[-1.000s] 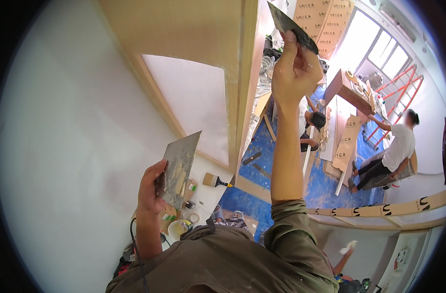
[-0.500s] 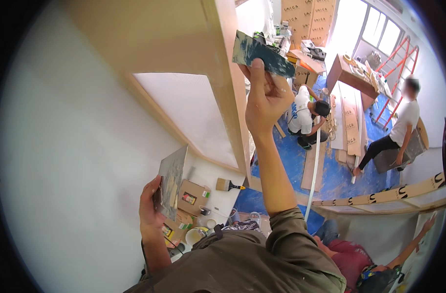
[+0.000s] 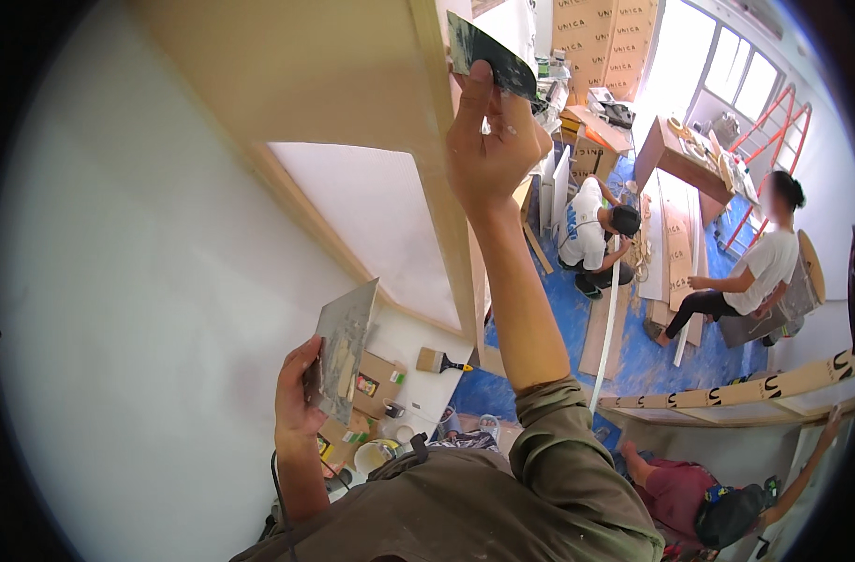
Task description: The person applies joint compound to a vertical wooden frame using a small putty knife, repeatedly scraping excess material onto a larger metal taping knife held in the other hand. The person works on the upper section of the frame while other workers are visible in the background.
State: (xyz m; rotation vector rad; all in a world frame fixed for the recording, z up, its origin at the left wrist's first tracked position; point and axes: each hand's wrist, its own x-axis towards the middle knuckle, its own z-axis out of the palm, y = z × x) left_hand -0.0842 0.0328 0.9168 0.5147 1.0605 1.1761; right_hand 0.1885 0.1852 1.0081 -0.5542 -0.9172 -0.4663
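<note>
My right hand (image 3: 493, 155) is raised and closed on a thin, dark putty scraper (image 3: 496, 58) smeared with pale filler, the thumb pressed on its face. In the picture, the scraper's left end overlaps the upright edge of a wooden frame (image 3: 435, 112); whether it touches cannot be told. Lower down, near the white wall, my left hand (image 3: 298, 393) grips a flat grey putty plate (image 3: 343, 351) by its side, tilted upright. Streaks of beige filler cover part of the plate's face.
Below lie a paintbrush (image 3: 430, 360) on a white ledge, cardboard boxes (image 3: 382, 375) and a bucket (image 3: 371, 456). Beyond, one person (image 3: 587, 229) crouches over boards; another (image 3: 765, 253) sits by a red ladder (image 3: 774, 140). A person in maroon (image 3: 676, 492) works at lower right.
My right hand and the scraper have moved up and slightly left, the blade turning more edge-on. The plate in my left hand has shifted slightly right. The seated person has changed posture.
</note>
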